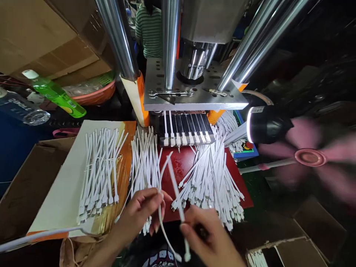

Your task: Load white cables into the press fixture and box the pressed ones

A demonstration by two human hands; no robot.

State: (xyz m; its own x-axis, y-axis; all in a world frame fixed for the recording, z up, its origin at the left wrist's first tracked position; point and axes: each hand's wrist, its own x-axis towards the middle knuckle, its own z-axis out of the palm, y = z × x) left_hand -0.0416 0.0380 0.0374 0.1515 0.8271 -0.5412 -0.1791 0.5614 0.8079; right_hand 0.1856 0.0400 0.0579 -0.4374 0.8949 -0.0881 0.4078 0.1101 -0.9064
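Between the thumb and fingers of my left hand (147, 205) is a thin white cable (164, 231), its connector end hanging low near my lap. My right hand (207, 231) pinches a second white cable (175, 185), slanting up to the left; its tip comes close to the first one's. Beyond my hands, a black mould (180, 128) under the press plate holds white cable ends side by side in its slots. A bundle of white cables (144, 159) lies behind my left hand, and a larger pile (214, 178) fans out behind my right.
A metal press plate (194, 100) with a wrench (171, 93) on it stands ahead between steel columns. More cables (100, 170) lie on a board at left. A lamp (267, 124) and spinning pink fan (310, 157) are at right. A person (149, 31) stands behind.
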